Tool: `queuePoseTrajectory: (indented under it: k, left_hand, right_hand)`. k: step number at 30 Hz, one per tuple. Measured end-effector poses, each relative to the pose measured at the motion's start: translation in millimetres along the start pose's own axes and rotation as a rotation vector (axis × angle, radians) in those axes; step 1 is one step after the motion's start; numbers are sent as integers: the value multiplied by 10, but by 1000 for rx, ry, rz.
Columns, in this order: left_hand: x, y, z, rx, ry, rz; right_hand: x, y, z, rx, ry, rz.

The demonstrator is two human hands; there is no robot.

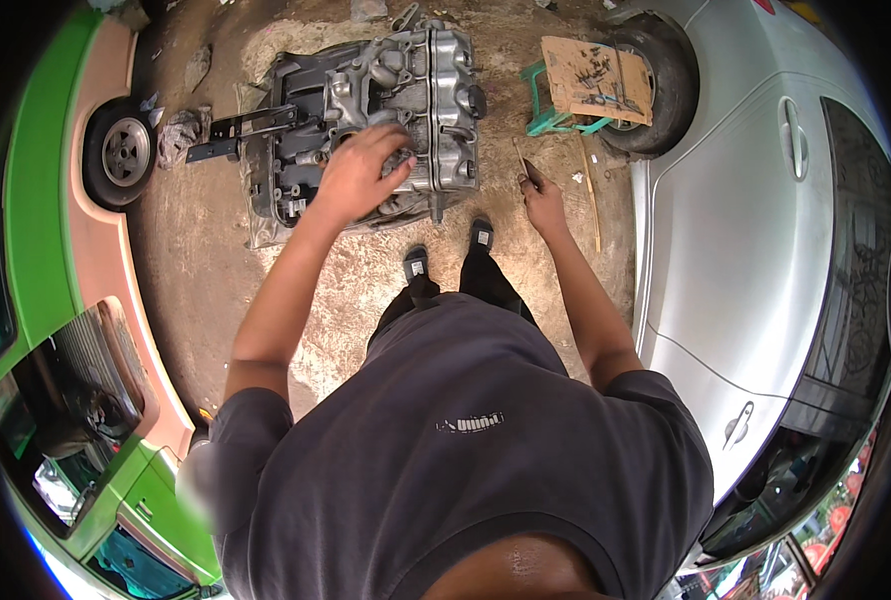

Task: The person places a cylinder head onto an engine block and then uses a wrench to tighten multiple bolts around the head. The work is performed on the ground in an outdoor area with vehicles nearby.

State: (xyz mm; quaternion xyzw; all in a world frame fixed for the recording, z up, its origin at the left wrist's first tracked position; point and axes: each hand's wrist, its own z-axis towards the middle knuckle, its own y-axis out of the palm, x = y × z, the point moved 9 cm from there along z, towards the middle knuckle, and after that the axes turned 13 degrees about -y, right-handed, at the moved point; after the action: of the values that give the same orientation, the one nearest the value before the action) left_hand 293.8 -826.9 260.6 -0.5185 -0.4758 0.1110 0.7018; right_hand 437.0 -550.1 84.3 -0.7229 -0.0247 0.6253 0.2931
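An engine block (366,100) of bare grey metal lies on a sheet on the ground in front of my feet, with its ribbed cover on the right side. Over its near part reaches my left hand (361,178), fingers bent a little and thumb apart, with nothing seen in it. Whether the fingertips touch the metal I cannot tell. To the right of the engine, my right hand (545,207) is closed round a screwdriver (533,172) with a dark handle. Its thin shaft points up and away, clear of the engine.
A small green stool (546,122) bears a cardboard sheet (576,75) with several small dark parts, beside a car wheel (666,85). A silver car (726,230) stands close on my right, a green and pink vehicle (91,225) on my left. A black metal bracket (226,135) juts left.
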Motion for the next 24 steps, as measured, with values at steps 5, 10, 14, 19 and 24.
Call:
queuePoseTrajectory:
  k: [5,10,14,19,24]
  left_hand:
    - [-145,307,409,-168,99,416]
    - [-310,589,437,-255,69,673]
    - [-342,638,411,-292,39,727]
    - [-344,621,412,-282,14,696]
    - [-370,622,410,-256,31,687]
  right_hand:
    - [-136,232,-239,4,29,218]
    - [-316,310,-426,22,1,187]
    - [-467,314,-514,12,-46,-5]
    - [-613,384,-512,34,-108,-130]
    - [-770,543,-519,31,-177,-379]
